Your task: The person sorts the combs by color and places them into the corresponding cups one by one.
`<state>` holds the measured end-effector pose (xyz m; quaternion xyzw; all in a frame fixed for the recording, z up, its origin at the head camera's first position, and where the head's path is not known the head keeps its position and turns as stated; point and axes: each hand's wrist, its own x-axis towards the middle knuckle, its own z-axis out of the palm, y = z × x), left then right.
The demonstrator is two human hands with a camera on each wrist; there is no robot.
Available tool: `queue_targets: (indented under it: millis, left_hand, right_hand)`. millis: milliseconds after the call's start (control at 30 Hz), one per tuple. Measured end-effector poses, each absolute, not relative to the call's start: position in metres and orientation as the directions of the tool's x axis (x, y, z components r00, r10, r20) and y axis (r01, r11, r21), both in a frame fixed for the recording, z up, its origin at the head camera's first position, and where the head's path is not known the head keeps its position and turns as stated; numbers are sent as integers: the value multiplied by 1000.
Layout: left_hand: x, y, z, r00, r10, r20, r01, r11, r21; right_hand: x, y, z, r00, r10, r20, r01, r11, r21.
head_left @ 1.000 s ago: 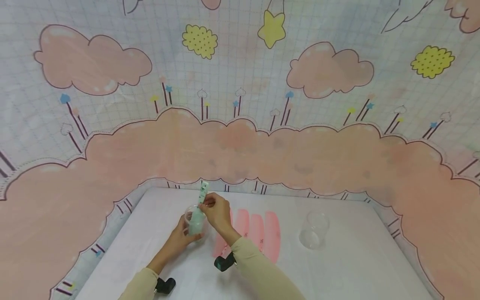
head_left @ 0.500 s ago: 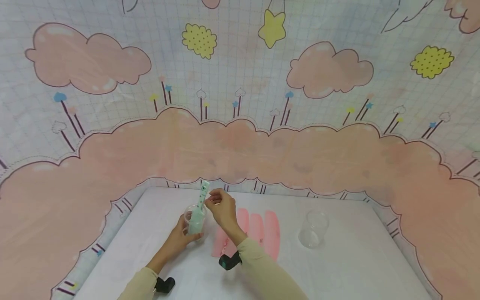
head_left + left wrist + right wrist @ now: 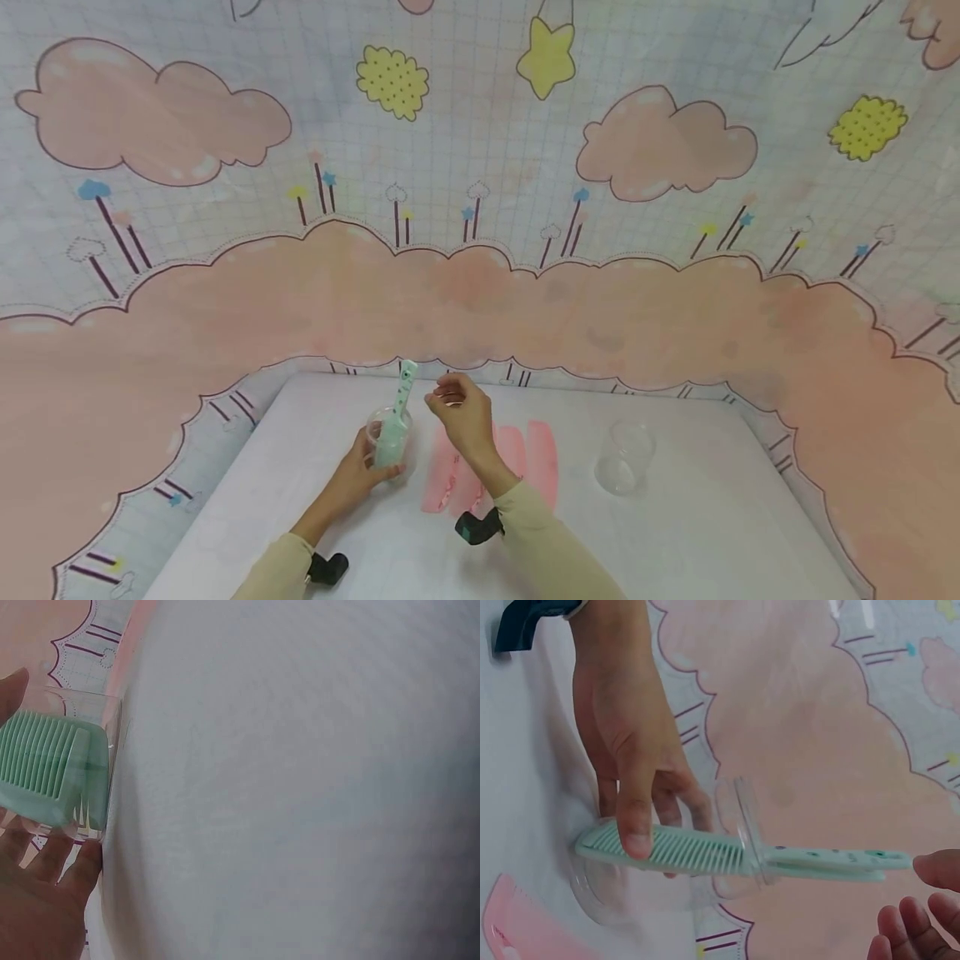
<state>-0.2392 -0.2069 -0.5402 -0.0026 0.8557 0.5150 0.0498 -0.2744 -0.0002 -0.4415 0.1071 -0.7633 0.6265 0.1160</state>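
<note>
My left hand (image 3: 351,477) grips a clear plastic cup (image 3: 604,896) at the left of the table, thumb on one side and fingers round the other. Mint green combs stand in the cup, teeth end down. A patterned comb handle (image 3: 406,385) sticks up past the rim. In the right wrist view two handles lie close together, and the left wrist view shows a comb's teeth (image 3: 37,757) through the cup wall. To the right of the handles, my right hand (image 3: 467,417) is raised with loosely curled fingers and holds nothing; its thumb (image 3: 937,870) is near the handle tip.
Several pink combs (image 3: 543,462) lie side by side in mid-table, partly behind the right forearm. A second clear plastic cup (image 3: 621,473) stands to their right. The white table (image 3: 720,500) ends at a cloud-patterned backdrop (image 3: 525,308). Each wrist wears a dark camera mount (image 3: 478,527).
My right hand has let go of the comb handle and drawn away to the right. The left hand still holds the cup in nearly the same place. The head view has shifted slightly.
</note>
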Motion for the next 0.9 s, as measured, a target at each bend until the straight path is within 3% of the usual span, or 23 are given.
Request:
queue_targets:
  millis: [467,900]
  left_hand:
    - [-231,-205,-540,-995,29,-98,-72,478,876]
    - [-227,-206,-545,-996,25,-90,-67,479,875]
  right_hand:
    - [-256,37,-433,-962,-13,273,-272,145,-951]
    - [-238,70,-444,-946,34,322,-317,113,-942]
